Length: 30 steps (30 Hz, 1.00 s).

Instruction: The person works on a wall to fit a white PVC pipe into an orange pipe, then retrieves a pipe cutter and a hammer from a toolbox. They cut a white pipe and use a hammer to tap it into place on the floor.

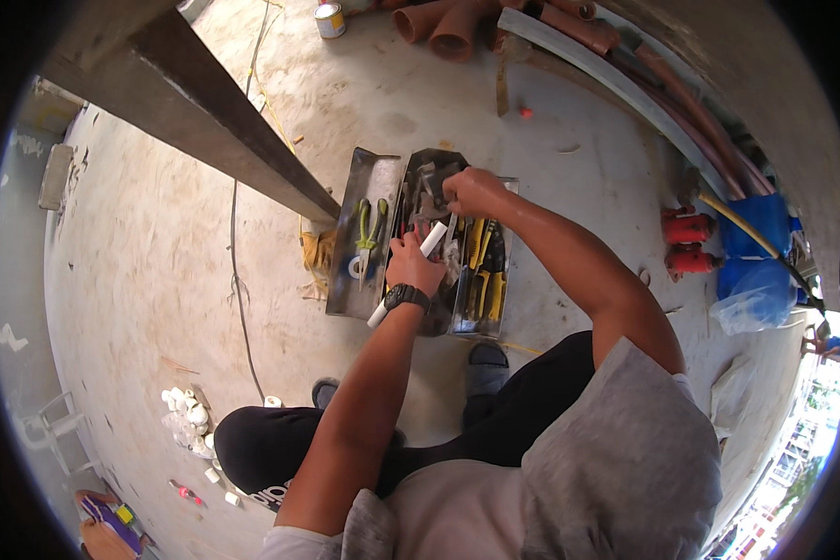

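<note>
An open metal toolbox with fold-out trays (380, 171) stands on the floor before me. My left hand (415, 265), with a black watch at the wrist, is closed around a white plastic pipe (433, 241) slanting over the middle compartment. At the far end of that compartment my right hand (477, 192) has its fingers bent together beside dark metal tools (427, 187); what they hold is hidden. Pliers with green handles (371, 224) lie in the left tray, near a white roll (354, 268). Yellow-and-black hand tools (487, 271) fill the right tray.
A steel post (242, 121) slopes down close to the toolbox's left. Brown pipes (452, 37) and a paint can (329, 21) lie farther off. Red bottle-like objects (690, 245) and blue containers (756, 233) are at right, white fittings (188, 418) at lower left. A cable (236, 233) crosses the floor.
</note>
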{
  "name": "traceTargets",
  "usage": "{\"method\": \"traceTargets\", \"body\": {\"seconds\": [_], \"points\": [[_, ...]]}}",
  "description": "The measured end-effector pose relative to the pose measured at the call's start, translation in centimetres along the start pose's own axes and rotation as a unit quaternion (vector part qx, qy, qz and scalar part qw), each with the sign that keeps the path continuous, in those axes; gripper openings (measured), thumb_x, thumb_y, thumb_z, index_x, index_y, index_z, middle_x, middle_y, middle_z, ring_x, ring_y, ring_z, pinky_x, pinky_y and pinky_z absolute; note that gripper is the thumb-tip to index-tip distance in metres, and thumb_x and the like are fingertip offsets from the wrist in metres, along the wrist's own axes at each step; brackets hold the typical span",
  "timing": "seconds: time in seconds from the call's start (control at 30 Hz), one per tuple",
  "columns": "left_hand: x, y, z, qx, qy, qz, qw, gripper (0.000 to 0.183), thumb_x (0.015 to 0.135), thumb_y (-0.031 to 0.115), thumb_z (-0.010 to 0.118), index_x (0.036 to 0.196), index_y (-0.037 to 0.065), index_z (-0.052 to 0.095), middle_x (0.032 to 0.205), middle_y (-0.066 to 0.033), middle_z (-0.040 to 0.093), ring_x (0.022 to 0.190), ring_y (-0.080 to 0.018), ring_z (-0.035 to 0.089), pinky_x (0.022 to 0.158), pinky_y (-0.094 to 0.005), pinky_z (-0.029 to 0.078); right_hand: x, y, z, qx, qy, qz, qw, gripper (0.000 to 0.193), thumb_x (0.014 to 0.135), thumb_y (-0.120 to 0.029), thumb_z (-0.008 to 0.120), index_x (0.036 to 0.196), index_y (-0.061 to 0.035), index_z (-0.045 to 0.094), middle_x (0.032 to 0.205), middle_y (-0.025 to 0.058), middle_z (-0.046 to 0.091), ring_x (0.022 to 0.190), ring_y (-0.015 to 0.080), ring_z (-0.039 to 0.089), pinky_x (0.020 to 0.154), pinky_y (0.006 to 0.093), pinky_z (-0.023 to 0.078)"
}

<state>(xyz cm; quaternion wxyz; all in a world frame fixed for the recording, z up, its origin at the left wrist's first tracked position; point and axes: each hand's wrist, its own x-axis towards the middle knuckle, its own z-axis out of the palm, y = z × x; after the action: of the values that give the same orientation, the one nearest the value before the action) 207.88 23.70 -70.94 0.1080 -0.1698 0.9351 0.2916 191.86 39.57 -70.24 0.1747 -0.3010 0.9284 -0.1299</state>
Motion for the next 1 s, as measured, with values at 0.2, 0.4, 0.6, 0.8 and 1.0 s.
{"method": "traceTargets", "body": {"seconds": [0.2,0.4,0.6,0.8,1.0], "points": [[0.2,-0.2,-0.1,-0.01,-0.018,0.002,1.0,0.055,0.072,0.025,0.084,0.115,0.009,0.053,0.116,-0.0169,0.055,0.093,-0.0391,0.07,0.078,-0.0497,0.058,-2.2,-3.2,2.4,-0.2,-0.099,-0.072,0.972,0.011,0.074,-0.014,0.073,0.083,-0.0119,0.08,0.085,0.0131,0.076,0.085,0.0325,0.075,0.071,0.0443,0.06],[0.3,-1.2,0.8,-0.02,-0.005,0.011,1.0,0.057,0.071,0.03,0.085,0.115,0.01,0.054,0.115,-0.0162,0.054,0.091,-0.0407,0.069,0.078,-0.0511,0.058,-3.0,-2.6,4.4,-0.217,-0.081,-0.061,0.971,0.01,0.08,-0.017,0.069,0.081,-0.0114,0.077,0.084,0.0119,0.074,0.082,0.0322,0.074,0.069,0.0441,0.059],[0.3,-1.0,0.6,-0.016,-0.018,0.016,1.0,0.057,0.071,0.029,0.084,0.116,0.009,0.054,0.117,-0.0159,0.054,0.093,-0.0399,0.07,0.079,-0.0503,0.058,-3.6,-1.4,6.3,-0.19,-0.046,-0.066,0.978,0.01,0.079,-0.016,0.071,0.086,-0.0112,0.077,0.089,0.0111,0.075,0.088,0.031,0.075,0.072,0.0449,0.06],[0.5,-1.5,0.7,-0.022,-0.015,0.014,1.0,0.056,0.073,0.027,0.083,0.117,0.008,0.054,0.117,-0.0173,0.054,0.094,-0.0403,0.069,0.081,-0.0499,0.058,-2.6,-1.6,2.4,-0.129,-0.047,-0.134,0.981,0.013,0.078,-0.016,0.07,0.086,-0.0065,0.075,0.088,0.0134,0.074,0.084,0.0315,0.074,0.074,0.0444,0.059],[0.3,-0.1,1.4,-0.002,-0.048,0.044,0.998,0.059,0.074,0.027,0.081,0.122,0.006,0.053,0.119,-0.0196,0.053,0.099,-0.0417,0.068,0.084,-0.049,0.058,-0.4,2.9,-3.1,0.329,0.043,0.033,0.943,0.017,0.085,-0.018,0.067,0.088,-0.0017,0.071,0.085,0.0123,0.075,0.076,0.0245,0.073,0.072,0.0373,0.058]]}}
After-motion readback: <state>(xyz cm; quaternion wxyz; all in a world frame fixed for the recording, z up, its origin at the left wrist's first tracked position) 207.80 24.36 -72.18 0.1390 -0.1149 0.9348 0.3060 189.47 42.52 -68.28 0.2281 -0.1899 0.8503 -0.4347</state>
